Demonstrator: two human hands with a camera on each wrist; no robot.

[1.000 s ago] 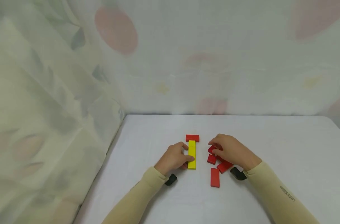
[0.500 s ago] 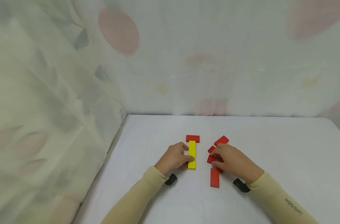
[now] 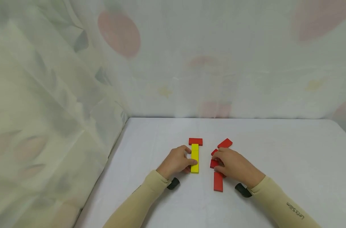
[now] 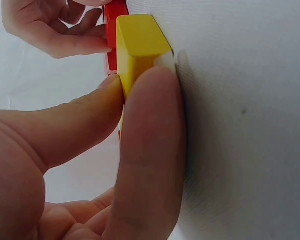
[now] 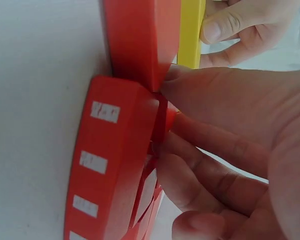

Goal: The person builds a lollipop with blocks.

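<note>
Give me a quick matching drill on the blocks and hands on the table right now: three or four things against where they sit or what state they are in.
Things:
1. yellow block
2. crosswise red block
3. lengthwise red block
4. right hand

Places or states:
A. lies free, nearest the person
B. pinched by the left hand
C. on the cluster of red blocks
D. at the yellow block's far end

Pairs: 1-B, 2-D, 3-A, 4-C
</note>
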